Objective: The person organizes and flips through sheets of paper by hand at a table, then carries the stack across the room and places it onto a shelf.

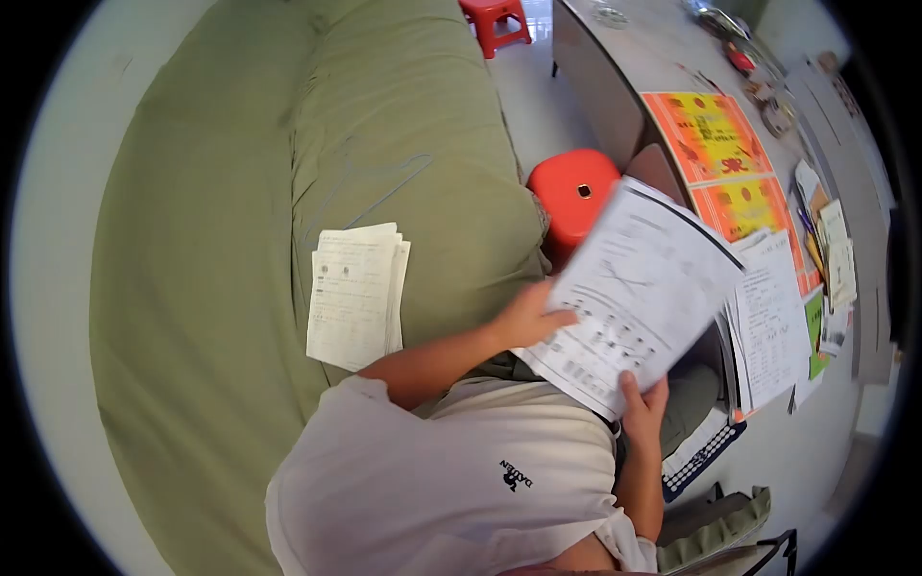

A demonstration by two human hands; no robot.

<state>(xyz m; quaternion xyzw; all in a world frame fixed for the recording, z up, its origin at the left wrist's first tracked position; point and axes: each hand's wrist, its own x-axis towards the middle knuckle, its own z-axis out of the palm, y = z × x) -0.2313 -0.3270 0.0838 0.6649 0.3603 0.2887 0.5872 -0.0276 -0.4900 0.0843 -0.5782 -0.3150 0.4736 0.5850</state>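
Observation:
A sheaf of printed paper sheets point(643, 278) is held tilted over my lap, with text, diagrams and a dark strip along its far edge. My left hand point(530, 317) grips the left edge, its thumb lying on the top sheet. At the lower right edge my right hand point(645, 403) pinches the same sheets, thumb on top and the other fingers hidden beneath. Left of my arm, a stack of worksheets point(353, 293) rests on the green sofa point(423, 86). More printed sheets point(771, 322) are piled on the table to the right of my hands.
A red stool point(573, 192) stands between sofa and table, partly behind the papers. A second red stool point(497, 24) is farther off. Orange-yellow certificates point(711, 139), a green booklet point(815, 331) and pens point(812, 230) lie on the table point(615, 38). A wire hanger point(384, 173) lies on the sofa.

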